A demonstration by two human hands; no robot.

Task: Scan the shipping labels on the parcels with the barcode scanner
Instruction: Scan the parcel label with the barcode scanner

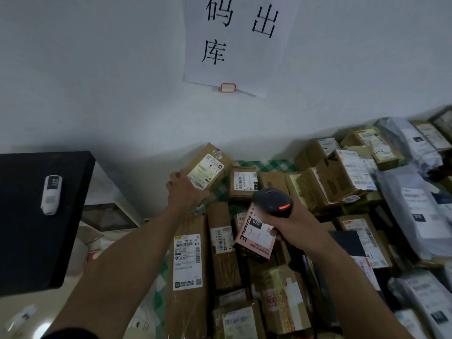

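Both hands busy: left hand grips a small brown parcel up over the pile, right hand grips the scanner near it. Best bet is tilting the label square to the scanner.

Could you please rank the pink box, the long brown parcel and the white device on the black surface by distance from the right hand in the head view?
1. Pink rectangular cardboard box, just left of the right hand.
2. Long brown cardboard parcel, further left, lower centre.
3. Small white plastic device, far left on the black surface.
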